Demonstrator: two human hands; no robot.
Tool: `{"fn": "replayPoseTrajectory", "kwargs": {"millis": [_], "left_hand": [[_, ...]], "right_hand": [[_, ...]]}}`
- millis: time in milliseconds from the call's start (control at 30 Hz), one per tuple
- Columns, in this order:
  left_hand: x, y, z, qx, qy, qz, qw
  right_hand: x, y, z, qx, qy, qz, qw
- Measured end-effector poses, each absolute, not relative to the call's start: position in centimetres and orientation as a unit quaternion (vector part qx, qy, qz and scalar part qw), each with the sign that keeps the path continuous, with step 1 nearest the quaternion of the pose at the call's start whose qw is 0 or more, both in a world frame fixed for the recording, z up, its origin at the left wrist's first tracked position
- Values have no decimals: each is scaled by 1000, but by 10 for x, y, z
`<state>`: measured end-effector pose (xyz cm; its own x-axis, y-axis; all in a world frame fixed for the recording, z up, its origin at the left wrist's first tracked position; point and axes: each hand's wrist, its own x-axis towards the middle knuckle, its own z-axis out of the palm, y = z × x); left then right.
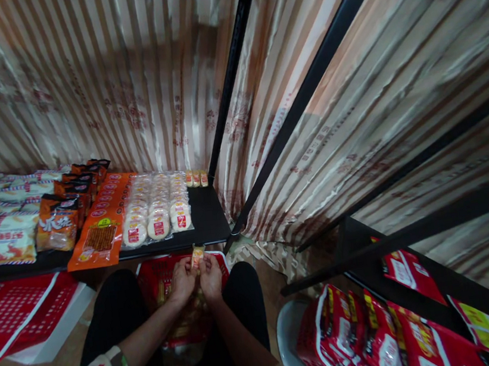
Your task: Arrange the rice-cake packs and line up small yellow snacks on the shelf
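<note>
Between both hands I hold a small yellow-wrapped snack pack [197,257], above a red basket [146,273]. My left hand [182,282] pinches its left side, and my right hand [211,277] grips its right side. More small golden packs [162,291] lie in the basket, partly hidden by my forearms. At the right end of the black shelf [207,218], a short row of similar small packs [196,178] stands at the back. Beside them are rows of round white rice crackers [158,221] in clear wrappers.
Left along the shelf lie an orange snack bag [100,232], brown-orange bags [56,223] and white bags [15,237]. Another red basket [22,308] is at lower left. Red packages [381,333] fill a basket at lower right. Black frame bars [305,100] cross before striped curtains.
</note>
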<state>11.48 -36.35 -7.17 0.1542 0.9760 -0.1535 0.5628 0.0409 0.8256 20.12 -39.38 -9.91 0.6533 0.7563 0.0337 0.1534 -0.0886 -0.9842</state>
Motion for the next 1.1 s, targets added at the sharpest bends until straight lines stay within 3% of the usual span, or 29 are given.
{"fn": "replayPoseTrajectory", "kwargs": {"millis": [433,767,1100], "left_hand": [[128,-347,-64,617,566,316,446],[145,-320,-31,647,573,271,425],[166,-296,-28,642,575,249,442]], "right_hand": [[212,-376,-79,-688,-344,236,594],[231,-348,-64,-692,-367,186,593],[244,-328,-55,-721,-376,137,566]]}}
